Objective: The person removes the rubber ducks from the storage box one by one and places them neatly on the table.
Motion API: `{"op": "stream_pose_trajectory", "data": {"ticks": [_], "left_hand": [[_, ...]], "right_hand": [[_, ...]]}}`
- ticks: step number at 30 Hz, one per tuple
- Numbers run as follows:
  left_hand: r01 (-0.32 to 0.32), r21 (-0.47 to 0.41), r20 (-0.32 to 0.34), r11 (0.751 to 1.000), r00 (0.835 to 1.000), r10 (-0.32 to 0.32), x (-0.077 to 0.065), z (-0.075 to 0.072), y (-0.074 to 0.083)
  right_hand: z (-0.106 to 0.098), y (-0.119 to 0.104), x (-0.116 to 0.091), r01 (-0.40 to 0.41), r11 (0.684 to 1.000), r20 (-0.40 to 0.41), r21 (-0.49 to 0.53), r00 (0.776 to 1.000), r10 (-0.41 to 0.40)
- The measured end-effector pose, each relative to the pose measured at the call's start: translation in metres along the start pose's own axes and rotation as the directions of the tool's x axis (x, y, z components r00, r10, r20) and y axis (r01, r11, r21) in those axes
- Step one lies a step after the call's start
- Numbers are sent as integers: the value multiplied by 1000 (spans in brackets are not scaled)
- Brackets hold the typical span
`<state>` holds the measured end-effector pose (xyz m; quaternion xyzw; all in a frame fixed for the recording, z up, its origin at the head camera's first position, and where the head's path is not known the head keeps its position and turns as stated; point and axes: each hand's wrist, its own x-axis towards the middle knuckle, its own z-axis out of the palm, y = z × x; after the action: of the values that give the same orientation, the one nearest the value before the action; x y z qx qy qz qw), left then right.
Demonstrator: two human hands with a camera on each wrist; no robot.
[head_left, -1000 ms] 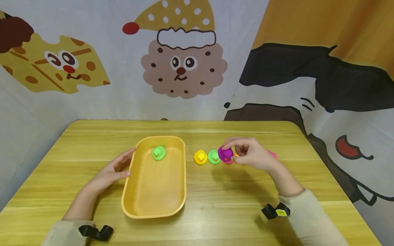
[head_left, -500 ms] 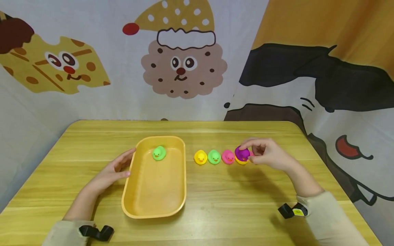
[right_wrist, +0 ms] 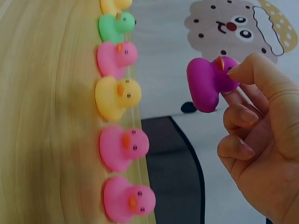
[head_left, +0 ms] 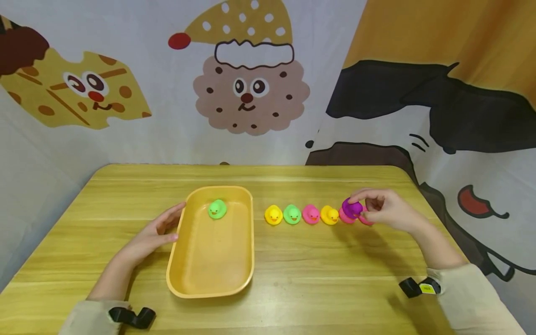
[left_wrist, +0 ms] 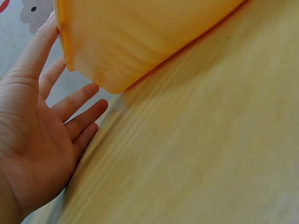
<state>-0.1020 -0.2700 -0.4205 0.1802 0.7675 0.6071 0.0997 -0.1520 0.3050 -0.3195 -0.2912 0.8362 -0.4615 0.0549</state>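
My right hand (head_left: pixel 387 209) pinches a purple rubber duck (right_wrist: pixel 203 84) by its head between thumb and fingertips. The purple duck hangs above the table, over the right end of a row of ducks. In that row, left to right, are a yellow duck (head_left: pixel 274 215), a green duck (head_left: pixel 292 214), a pink duck (head_left: pixel 311 214), another yellow duck (head_left: pixel 329 215) and two pink ducks (right_wrist: pixel 124 148) at the end. My left hand (head_left: pixel 157 228) rests with relaxed, spread fingers at the left side of a yellow tray (head_left: pixel 251 242). Inside the tray, toward its far end, sits a green duck (head_left: pixel 217 209).
Everything stands on a wood-grain table (head_left: pixel 310 288). Behind its far edge hangs a cloth backdrop (head_left: pixel 167 144) printed with cartoon figures. A black wrist strap (head_left: pixel 131 318) is on the left sleeve, and a similar black band (head_left: pixel 418 287) on the right.
My right hand has carried the purple duck rightward above the row, passing from the first pink duck to the pink ones at the end. The left hand and tray stay put.
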Motion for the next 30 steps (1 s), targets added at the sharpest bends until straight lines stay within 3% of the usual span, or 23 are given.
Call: {"op": "stream_pose_trajectory", "data": {"ticks": [16, 30], "left_hand": [[-12, -8, 6, 1000, 1000, 12, 0, 0, -2], [-13, -23, 8, 1000, 1000, 13, 1, -1, -4]], "right_hand": [[-29, 24, -16, -19, 999, -44, -37, 999, 17], [-49, 41, -28, -132, 985, -99, -111, 988, 122]]}}
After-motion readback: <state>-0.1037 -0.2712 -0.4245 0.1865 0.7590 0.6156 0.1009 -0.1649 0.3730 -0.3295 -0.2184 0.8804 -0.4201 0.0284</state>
